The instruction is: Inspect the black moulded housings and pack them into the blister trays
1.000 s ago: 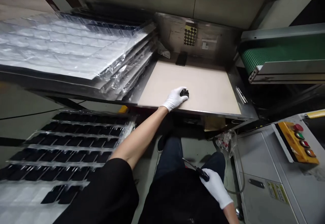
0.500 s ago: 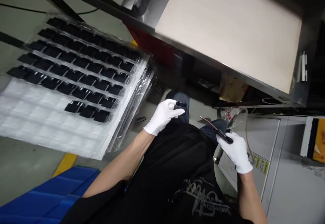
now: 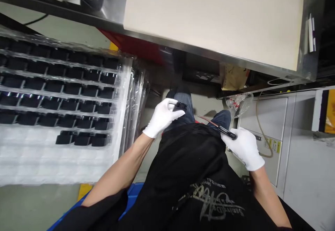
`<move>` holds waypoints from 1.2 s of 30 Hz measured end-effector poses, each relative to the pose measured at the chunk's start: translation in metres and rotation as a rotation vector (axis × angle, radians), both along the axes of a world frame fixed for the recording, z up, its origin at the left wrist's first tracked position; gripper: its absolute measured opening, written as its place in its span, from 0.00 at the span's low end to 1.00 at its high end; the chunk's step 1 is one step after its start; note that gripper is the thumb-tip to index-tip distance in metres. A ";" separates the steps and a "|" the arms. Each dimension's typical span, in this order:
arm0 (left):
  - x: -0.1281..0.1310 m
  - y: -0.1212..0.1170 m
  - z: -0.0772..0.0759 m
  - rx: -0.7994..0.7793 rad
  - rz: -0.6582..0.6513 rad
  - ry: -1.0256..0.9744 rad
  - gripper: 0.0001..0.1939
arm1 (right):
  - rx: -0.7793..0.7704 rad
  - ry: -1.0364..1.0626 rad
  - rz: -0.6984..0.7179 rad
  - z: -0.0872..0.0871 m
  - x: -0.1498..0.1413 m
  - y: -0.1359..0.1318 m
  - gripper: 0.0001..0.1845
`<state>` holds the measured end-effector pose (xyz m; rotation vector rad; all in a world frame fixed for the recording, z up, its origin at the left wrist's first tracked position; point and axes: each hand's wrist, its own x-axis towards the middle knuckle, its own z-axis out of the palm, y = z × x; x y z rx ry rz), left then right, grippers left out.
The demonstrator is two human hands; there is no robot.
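Note:
My left hand (image 3: 161, 117), in a white glove, pinches a small black plastic part (image 3: 180, 106) over my left knee. My right hand (image 3: 244, 148), also gloved, grips a thin black-handled tool (image 3: 227, 132) whose reddish tip points left toward the part. Both hands hover above my lap, a short gap between them. To my left lies a clear blister tray (image 3: 65, 94) with several rows of the same black parts and bare white pockets along its near side.
A beige work surface (image 3: 214, 17) with a metal front edge juts out above my knees. A grey cabinet (image 3: 264, 143) with a hanging cable stands on the right. A blue bin (image 3: 131, 194) shows under my left arm. More trays are stacked beneath the top one.
My left hand lifted the black part off the beige surface and brought it down over my lap. My view tilted down and shifted; the right hand kept hold of its tool.

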<state>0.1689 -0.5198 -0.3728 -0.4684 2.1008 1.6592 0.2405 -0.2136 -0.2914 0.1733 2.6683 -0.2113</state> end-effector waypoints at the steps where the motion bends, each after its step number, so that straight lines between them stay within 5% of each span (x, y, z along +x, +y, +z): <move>1: 0.001 0.003 -0.005 -0.137 -0.061 0.055 0.25 | -0.003 -0.020 0.012 0.002 -0.003 -0.003 0.25; 3: 0.001 0.007 -0.015 -0.358 -0.211 0.155 0.23 | 0.004 -0.038 0.021 0.005 -0.011 -0.011 0.24; 6: -0.001 0.005 -0.024 -0.411 -0.332 0.189 0.25 | 0.054 -0.063 0.009 0.007 -0.028 -0.020 0.23; 8: -0.004 -0.005 -0.026 -0.270 -0.262 0.149 0.25 | 0.005 -0.138 -0.005 0.006 -0.036 -0.023 0.22; 12: -0.010 -0.033 -0.023 0.268 -0.086 -0.015 0.31 | -0.120 -0.232 -0.043 0.001 -0.040 -0.019 0.19; 15: -0.013 -0.048 -0.018 0.527 -0.138 -0.155 0.33 | -0.313 -0.271 -0.025 -0.005 -0.037 -0.010 0.21; 18: -0.019 -0.053 -0.013 0.598 -0.280 -0.267 0.33 | -0.353 -0.260 -0.009 -0.008 -0.037 -0.001 0.24; 21: -0.031 -0.051 -0.010 0.437 -0.445 -0.202 0.29 | -0.226 -0.216 0.000 -0.005 -0.042 0.001 0.22; 25: -0.040 -0.039 -0.009 -0.090 -0.650 0.072 0.25 | -0.003 -0.121 0.040 0.005 -0.046 -0.016 0.19; 28: -0.032 -0.027 -0.010 -0.413 -0.711 0.184 0.25 | 0.025 -0.081 0.113 0.008 -0.041 -0.030 0.21; 32: -0.016 -0.019 -0.009 -0.509 -0.624 0.203 0.28 | 0.072 -0.048 0.128 0.001 -0.031 -0.031 0.22; 36: -0.006 -0.024 -0.009 -0.342 -0.320 0.110 0.30 | 0.046 -0.041 0.114 -0.007 -0.029 -0.023 0.22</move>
